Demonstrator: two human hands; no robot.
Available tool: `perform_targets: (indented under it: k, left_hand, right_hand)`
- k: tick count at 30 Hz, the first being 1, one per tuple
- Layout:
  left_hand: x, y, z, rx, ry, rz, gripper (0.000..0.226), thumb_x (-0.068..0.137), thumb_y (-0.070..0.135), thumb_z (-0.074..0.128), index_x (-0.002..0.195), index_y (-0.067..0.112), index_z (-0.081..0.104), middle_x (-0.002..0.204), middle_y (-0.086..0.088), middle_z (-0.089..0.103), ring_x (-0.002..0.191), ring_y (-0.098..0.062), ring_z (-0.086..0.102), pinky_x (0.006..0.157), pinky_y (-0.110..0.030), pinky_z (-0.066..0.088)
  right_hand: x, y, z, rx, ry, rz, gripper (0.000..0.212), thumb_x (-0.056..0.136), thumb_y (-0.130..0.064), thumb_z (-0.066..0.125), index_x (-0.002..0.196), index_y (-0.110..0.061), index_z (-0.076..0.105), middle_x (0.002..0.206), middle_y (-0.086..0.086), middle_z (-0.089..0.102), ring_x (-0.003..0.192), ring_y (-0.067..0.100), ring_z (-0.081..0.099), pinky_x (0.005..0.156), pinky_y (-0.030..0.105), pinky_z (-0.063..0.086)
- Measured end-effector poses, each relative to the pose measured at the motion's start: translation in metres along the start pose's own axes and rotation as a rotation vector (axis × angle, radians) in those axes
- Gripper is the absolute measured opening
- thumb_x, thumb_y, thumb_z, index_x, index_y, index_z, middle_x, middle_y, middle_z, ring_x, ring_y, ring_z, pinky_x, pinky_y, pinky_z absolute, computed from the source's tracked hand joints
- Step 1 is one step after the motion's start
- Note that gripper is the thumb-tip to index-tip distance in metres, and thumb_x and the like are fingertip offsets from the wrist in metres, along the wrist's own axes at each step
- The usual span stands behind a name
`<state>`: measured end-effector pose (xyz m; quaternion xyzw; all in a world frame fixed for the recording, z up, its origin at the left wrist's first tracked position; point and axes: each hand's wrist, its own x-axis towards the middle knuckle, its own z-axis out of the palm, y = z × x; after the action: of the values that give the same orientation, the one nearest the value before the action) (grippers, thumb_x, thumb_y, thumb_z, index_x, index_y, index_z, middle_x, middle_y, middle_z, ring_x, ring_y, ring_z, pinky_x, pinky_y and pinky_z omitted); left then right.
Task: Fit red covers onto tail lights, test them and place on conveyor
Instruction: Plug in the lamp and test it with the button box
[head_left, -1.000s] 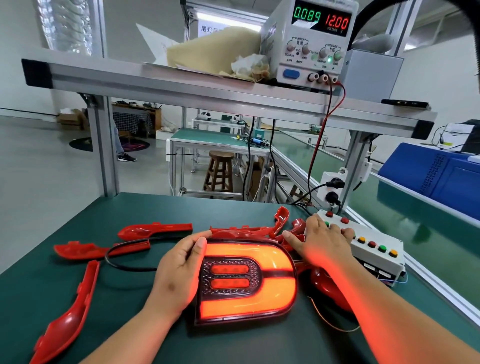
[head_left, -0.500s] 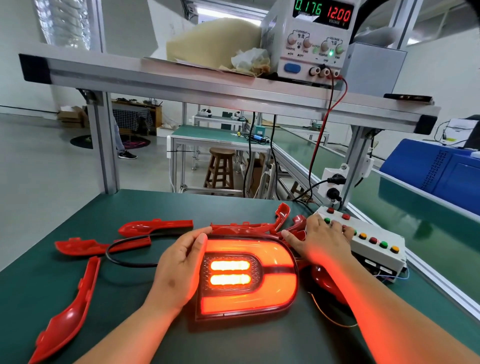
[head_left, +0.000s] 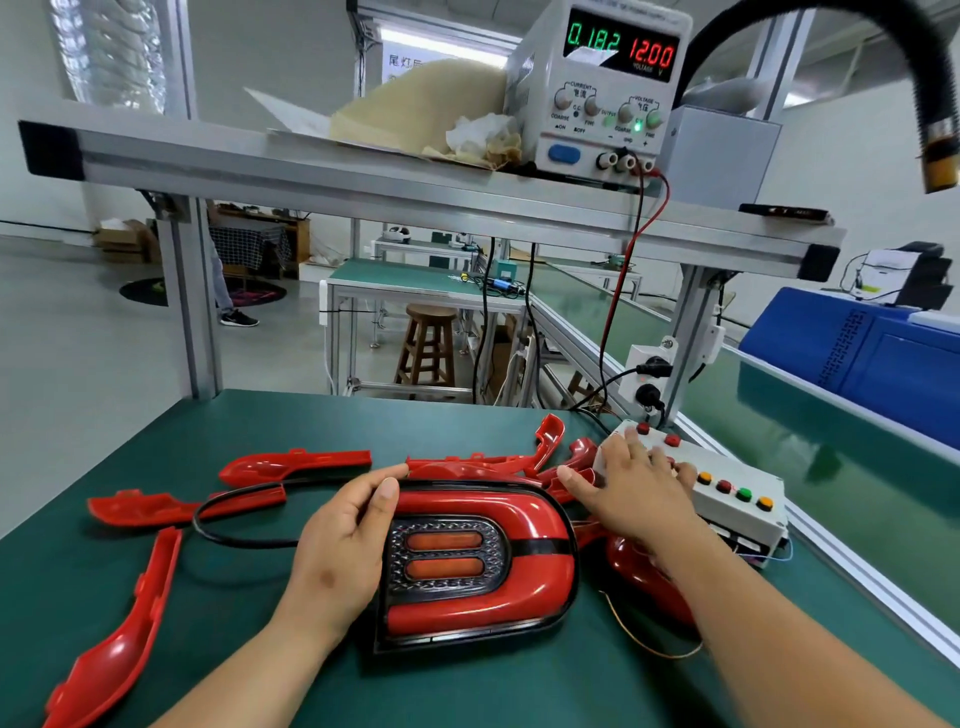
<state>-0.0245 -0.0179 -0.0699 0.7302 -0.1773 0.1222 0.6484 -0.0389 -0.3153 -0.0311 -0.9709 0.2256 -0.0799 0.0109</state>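
A tail light (head_left: 483, 566) with a red cover lies flat on the green mat (head_left: 322, 415) in front of me, its lamps dark. My left hand (head_left: 348, 540) holds its left edge, thumb along the top rim. My right hand (head_left: 631, 486) lies on the white button box (head_left: 737, 499) to the right, fingers spread over its left buttons. A black cable (head_left: 234, 535) loops out from the light to the left. Loose red covers (head_left: 291, 465) lie behind and left of the light.
A long red cover (head_left: 114, 644) lies at the near left. Another red part (head_left: 639, 571) sits under my right forearm. The power supply (head_left: 602, 88) on the overhead shelf reads 0.182 and 12.00. The green conveyor (head_left: 810, 467) runs along the right. A black hose (head_left: 924, 78) hangs at the upper right.
The tail light was glowing orange-red in both earlier frames; now it is dark. The current readout rose from 0.089 to 0.182. My hands have stayed in place.
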Motion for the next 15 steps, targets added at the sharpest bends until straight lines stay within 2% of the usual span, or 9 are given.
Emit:
perform_targets:
  k: [2, 5, 11, 15]
  left_hand:
    - [-0.001, 0.001, 0.0, -0.009, -0.007, -0.005, 0.028, 0.085, 0.052, 0.044, 0.104, 0.046, 0.063, 0.093, 0.043, 0.063, 0.096, 0.031, 0.049, 0.074, 0.008, 0.036]
    - [-0.001, 0.001, 0.001, -0.017, -0.003, -0.006, 0.029, 0.085, 0.052, 0.044, 0.104, 0.044, 0.063, 0.097, 0.033, 0.064, 0.096, 0.03, 0.05, 0.074, 0.007, 0.036]
    - [-0.001, 0.002, 0.001, -0.013, 0.009, -0.01, 0.025, 0.084, 0.052, 0.045, 0.1, 0.047, 0.063, 0.101, 0.03, 0.063, 0.097, 0.029, 0.051, 0.077, 0.004, 0.037]
    - [0.0, 0.001, 0.0, 0.033, 0.009, 0.005, 0.026, 0.084, 0.053, 0.043, 0.101, 0.047, 0.063, 0.097, 0.028, 0.064, 0.095, 0.026, 0.053, 0.073, 0.003, 0.038]
  right_hand:
    - [-0.008, 0.012, -0.004, -0.013, 0.036, 0.016, 0.098, 0.078, -0.086, 0.017, 0.148, -0.019, 0.024, 0.163, 0.008, -0.001, 0.147, 0.039, 0.007, 0.115, 0.06, 0.015]
    - [-0.025, 0.034, -0.008, -0.084, 0.107, 0.099, 0.093, 0.076, -0.085, 0.008, 0.138, -0.022, 0.033, 0.164, 0.007, -0.001, 0.144, 0.038, 0.016, 0.109, 0.059, 0.015]
    - [-0.044, 0.059, -0.003, -0.111, 0.072, 0.275, 0.098, 0.075, -0.087, 0.005, 0.135, -0.016, 0.036, 0.157, 0.018, 0.025, 0.149, 0.032, -0.002, 0.112, 0.056, 0.003]
    - [-0.044, 0.061, -0.001, -0.12, 0.061, 0.296, 0.1, 0.075, -0.087, 0.005, 0.135, -0.013, 0.037, 0.153, 0.019, 0.033, 0.149, 0.032, -0.002, 0.112, 0.056, 0.001]
